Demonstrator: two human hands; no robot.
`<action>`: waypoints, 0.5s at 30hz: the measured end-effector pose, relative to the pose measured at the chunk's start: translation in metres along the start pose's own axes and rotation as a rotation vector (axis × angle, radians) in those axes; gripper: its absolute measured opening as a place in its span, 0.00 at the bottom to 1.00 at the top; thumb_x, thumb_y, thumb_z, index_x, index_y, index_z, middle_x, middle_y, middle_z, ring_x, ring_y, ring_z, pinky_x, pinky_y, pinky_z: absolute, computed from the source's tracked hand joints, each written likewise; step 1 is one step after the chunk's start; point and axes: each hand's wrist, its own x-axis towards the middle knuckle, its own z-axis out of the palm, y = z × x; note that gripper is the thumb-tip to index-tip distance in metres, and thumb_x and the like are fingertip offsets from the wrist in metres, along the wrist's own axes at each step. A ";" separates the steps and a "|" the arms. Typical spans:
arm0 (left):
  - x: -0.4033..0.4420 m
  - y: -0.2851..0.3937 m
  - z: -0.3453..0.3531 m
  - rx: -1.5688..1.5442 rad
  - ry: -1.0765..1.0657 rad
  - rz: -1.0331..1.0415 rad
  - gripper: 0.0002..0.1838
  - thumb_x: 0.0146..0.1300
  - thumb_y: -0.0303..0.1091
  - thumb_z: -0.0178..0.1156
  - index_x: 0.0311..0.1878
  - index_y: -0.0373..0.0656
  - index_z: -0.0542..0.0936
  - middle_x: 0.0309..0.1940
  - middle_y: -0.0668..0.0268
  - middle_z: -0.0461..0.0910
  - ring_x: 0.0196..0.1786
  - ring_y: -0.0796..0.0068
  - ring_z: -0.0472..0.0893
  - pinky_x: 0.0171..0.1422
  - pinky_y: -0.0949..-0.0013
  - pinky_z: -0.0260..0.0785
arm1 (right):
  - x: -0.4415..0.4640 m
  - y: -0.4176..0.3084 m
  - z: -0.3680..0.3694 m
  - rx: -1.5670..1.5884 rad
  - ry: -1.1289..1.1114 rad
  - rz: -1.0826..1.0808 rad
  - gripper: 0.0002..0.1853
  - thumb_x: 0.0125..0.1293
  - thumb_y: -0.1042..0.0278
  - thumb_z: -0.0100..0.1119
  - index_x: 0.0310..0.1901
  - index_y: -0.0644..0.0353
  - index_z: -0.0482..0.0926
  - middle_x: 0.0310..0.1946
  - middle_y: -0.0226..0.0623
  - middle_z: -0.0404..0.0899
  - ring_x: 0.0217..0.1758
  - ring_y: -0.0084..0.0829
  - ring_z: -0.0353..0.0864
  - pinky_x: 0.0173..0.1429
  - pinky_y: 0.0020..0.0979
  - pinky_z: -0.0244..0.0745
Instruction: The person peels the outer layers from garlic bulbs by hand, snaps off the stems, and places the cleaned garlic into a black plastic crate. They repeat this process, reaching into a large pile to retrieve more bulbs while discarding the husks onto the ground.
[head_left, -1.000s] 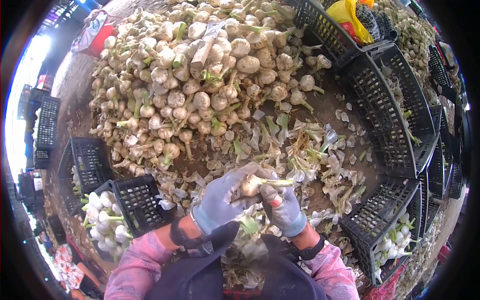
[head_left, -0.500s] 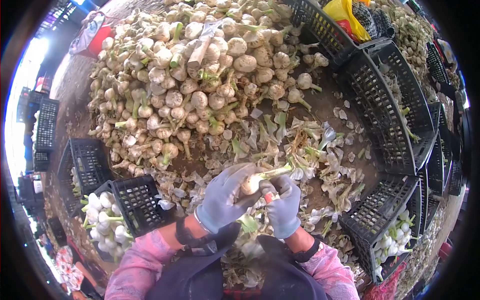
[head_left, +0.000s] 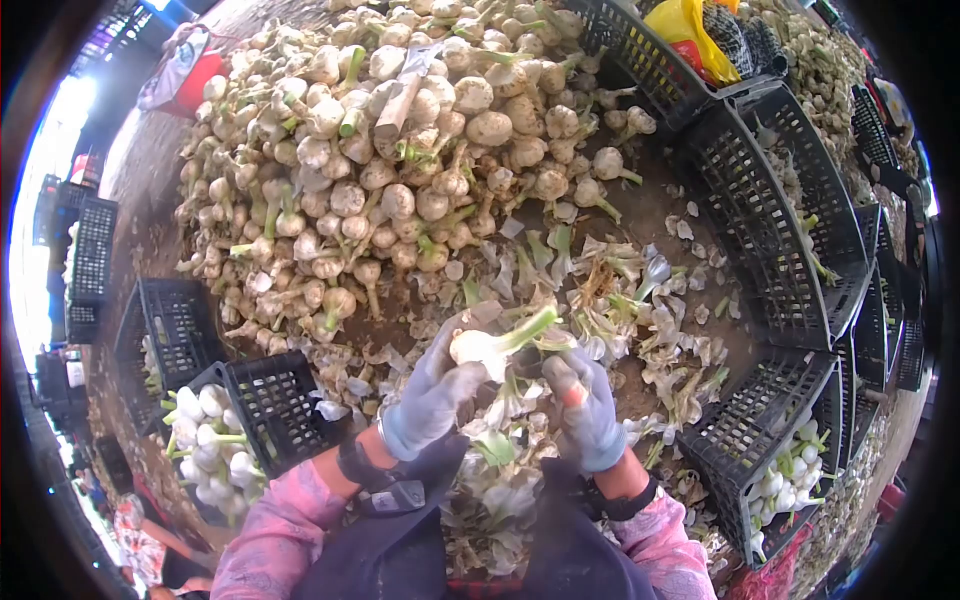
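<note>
My left hand (head_left: 436, 382), in a grey-blue glove, is closed around a garlic bulb (head_left: 478, 349). The bulb looks white and peeled, and its cut green stem (head_left: 532, 327) points up and to the right. Just right of the stem, my right hand (head_left: 588, 405), gloved the same way, has its fingers drawn together on a strip of garlic skin (head_left: 555, 342). A reddish-orange patch shows at the right thumb. Loose garlic skins (head_left: 505, 440) lie below and between the hands.
Ahead rises a large heap of unpeeled garlic (head_left: 400, 200), with a wooden-handled tool (head_left: 398, 105) lying on it. Black crates (head_left: 755, 410) stand at right, another crate (head_left: 275, 400) at left beside clean white bulbs (head_left: 207, 440). A person's patterned sleeve (head_left: 140, 540) shows lower left.
The hands have moved apart, the right one shifting right and down away from the bulb. A strip of skin has come off, and the bulb now looks whiter and sits further left.
</note>
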 end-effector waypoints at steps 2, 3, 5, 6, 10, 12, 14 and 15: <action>-0.003 -0.012 -0.003 0.080 -0.031 0.138 0.38 0.68 0.39 0.59 0.75 0.34 0.55 0.58 0.62 0.74 0.57 0.75 0.74 0.63 0.69 0.67 | -0.003 -0.005 0.016 0.226 0.015 0.054 0.15 0.68 0.68 0.61 0.53 0.67 0.80 0.44 0.34 0.81 0.48 0.27 0.76 0.56 0.30 0.72; -0.004 -0.014 -0.003 0.178 -0.034 0.157 0.38 0.68 0.39 0.58 0.75 0.34 0.55 0.59 0.62 0.73 0.59 0.75 0.73 0.64 0.69 0.66 | -0.002 -0.008 0.022 0.162 0.025 0.035 0.15 0.67 0.68 0.63 0.52 0.67 0.81 0.44 0.35 0.82 0.48 0.27 0.77 0.56 0.30 0.72; -0.003 -0.015 -0.002 0.373 -0.041 0.202 0.38 0.68 0.39 0.58 0.75 0.34 0.54 0.61 0.62 0.72 0.61 0.75 0.71 0.67 0.69 0.64 | 0.000 -0.012 0.027 0.029 0.044 -0.007 0.16 0.65 0.68 0.65 0.51 0.67 0.82 0.44 0.36 0.83 0.49 0.28 0.78 0.56 0.31 0.72; -0.006 -0.012 0.002 0.275 -0.038 0.150 0.39 0.67 0.39 0.59 0.75 0.34 0.54 0.61 0.62 0.72 0.62 0.76 0.71 0.68 0.69 0.63 | -0.001 -0.006 0.027 0.026 0.078 0.019 0.14 0.62 0.72 0.66 0.49 0.66 0.82 0.43 0.36 0.84 0.48 0.29 0.80 0.55 0.31 0.73; -0.006 -0.007 0.001 0.197 -0.031 0.004 0.40 0.65 0.45 0.61 0.73 0.34 0.58 0.56 0.60 0.76 0.55 0.73 0.76 0.63 0.69 0.67 | 0.000 0.005 0.026 -0.182 0.114 -0.153 0.11 0.59 0.76 0.66 0.45 0.64 0.83 0.41 0.37 0.85 0.45 0.33 0.82 0.53 0.32 0.75; 0.000 -0.018 -0.005 -0.057 -0.046 -0.083 0.41 0.64 0.49 0.61 0.72 0.33 0.60 0.51 0.60 0.78 0.50 0.71 0.79 0.59 0.71 0.71 | 0.003 0.002 0.023 -0.362 0.094 -0.345 0.09 0.59 0.77 0.65 0.42 0.63 0.83 0.39 0.39 0.85 0.43 0.36 0.83 0.51 0.33 0.75; 0.002 -0.018 -0.019 -0.273 -0.162 -0.246 0.42 0.63 0.54 0.61 0.71 0.33 0.62 0.47 0.61 0.79 0.46 0.69 0.80 0.56 0.72 0.72 | 0.003 0.002 0.030 -0.229 0.124 -0.265 0.08 0.59 0.76 0.66 0.41 0.62 0.83 0.38 0.40 0.84 0.42 0.40 0.83 0.49 0.34 0.76; 0.005 -0.016 -0.015 -0.345 -0.110 -0.292 0.42 0.62 0.53 0.64 0.70 0.34 0.63 0.46 0.62 0.79 0.47 0.70 0.80 0.56 0.71 0.73 | 0.002 0.002 0.032 -0.161 0.138 -0.226 0.08 0.58 0.76 0.66 0.41 0.61 0.82 0.37 0.41 0.84 0.42 0.42 0.83 0.49 0.34 0.76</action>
